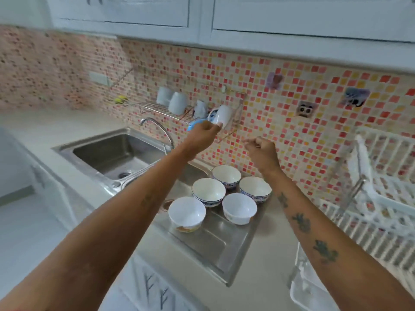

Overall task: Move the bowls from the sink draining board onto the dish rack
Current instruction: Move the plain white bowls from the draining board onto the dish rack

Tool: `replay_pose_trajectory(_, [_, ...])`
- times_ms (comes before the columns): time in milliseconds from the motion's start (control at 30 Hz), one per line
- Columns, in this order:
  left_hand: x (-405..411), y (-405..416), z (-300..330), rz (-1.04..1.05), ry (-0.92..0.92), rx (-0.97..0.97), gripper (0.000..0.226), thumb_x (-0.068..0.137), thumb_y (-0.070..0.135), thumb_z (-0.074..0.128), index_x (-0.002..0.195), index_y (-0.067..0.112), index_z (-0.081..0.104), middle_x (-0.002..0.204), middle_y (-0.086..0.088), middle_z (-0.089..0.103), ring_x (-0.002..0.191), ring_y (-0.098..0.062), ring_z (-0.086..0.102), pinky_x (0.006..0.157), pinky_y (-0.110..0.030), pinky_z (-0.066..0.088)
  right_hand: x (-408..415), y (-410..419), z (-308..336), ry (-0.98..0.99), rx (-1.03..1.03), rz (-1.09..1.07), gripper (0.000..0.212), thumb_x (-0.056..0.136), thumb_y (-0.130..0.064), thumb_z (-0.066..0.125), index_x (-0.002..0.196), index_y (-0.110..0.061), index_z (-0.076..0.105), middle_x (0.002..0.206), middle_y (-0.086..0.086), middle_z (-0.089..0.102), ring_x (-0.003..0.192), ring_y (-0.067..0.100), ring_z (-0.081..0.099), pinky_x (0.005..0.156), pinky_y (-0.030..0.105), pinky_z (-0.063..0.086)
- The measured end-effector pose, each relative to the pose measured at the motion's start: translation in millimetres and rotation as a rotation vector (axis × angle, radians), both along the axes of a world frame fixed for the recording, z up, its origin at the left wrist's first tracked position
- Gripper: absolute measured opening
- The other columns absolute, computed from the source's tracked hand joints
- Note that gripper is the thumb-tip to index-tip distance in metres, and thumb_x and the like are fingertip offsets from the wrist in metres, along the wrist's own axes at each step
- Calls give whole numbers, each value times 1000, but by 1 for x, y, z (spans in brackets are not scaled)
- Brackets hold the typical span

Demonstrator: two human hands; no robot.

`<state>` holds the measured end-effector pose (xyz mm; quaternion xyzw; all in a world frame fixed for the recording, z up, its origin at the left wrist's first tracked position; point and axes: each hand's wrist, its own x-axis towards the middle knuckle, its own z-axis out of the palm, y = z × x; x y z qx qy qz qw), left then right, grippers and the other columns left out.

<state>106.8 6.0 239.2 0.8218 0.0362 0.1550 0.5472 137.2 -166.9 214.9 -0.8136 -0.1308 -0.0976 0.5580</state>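
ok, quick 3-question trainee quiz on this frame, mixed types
1. How many bowls stand on the draining board?
2. True or false: a bowl already sits in the white dish rack.
3. The left hand has its grip on: A) a bowl on the board, B) a white cup at the wall rack, C) the tap.

Key: 1) five; 2) false; 3) B

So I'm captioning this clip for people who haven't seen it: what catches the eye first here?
Five white bowls clustered on the steel draining board at centre, below two outstretched arms. The left hand holds a white bowl up at the wall-mounted wire rack, while the right hand hovers closed and empty. Behind runs a busy pink-and-orange mosaic wall.
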Motion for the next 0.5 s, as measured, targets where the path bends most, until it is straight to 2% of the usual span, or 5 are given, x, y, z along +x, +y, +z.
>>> replay_pose_trajectory(100, [-4, 57, -37, 127, 82, -33, 30, 97, 33, 51, 90, 6, 63, 87, -12, 58, 79, -19, 52, 74, -29, 41, 18, 42, -49, 234, -70, 102, 14, 93, -18, 57, 100, -11, 68, 94, 2, 63, 94, 21, 59, 90, 42, 50])
replay_pose_trajectory(167, [-11, 86, -61, 174, 133, -98, 30, 98, 30, 52, 103, 4, 66, 91, -8, 59, 83, -20, 55, 77, -26, 44, 26, 63, -81, 382, -111, 151, 8, 93, -18, 56, 93, -14, 63, 87, 6, 59, 82, 20, 55, 73, 34, 49])
replay_pose_trajectory(233, [-17, 109, -87, 200, 203, -103, 27, 99, 31, 50, 101, 8, 64, 78, -6, 55, 68, -17, 50, 64, -23, 42, 33, 80, -112, 505, -145, 166, 9, 91, -14, 56, 83, -14, 59, 87, 11, 53, 65, 16, 45, 58, 26, 38])
replay_pose_trajectory(400, [-15, 147, -162, 216, 403, -271, 34, 98, 37, 50, 87, 7, 63, 72, -5, 48, 51, -13, 37, 33, -11, 30, 45, 96, -185, 726, -301, 31, 12, 84, -16, 56, 95, -12, 57, 72, 4, 54, 57, 14, 46, 51, 26, 37])
replay_pose_trajectory(500, [-7, 147, -202, 219, 407, -430, 32, 95, 37, 57, 69, 21, 47, 67, -1, 39, 55, -13, 33, 46, -18, 28, 41, 99, -209, 786, -338, 18, 19, 81, -18, 59, 99, -14, 55, 72, 2, 52, 62, 17, 46, 53, 23, 37])
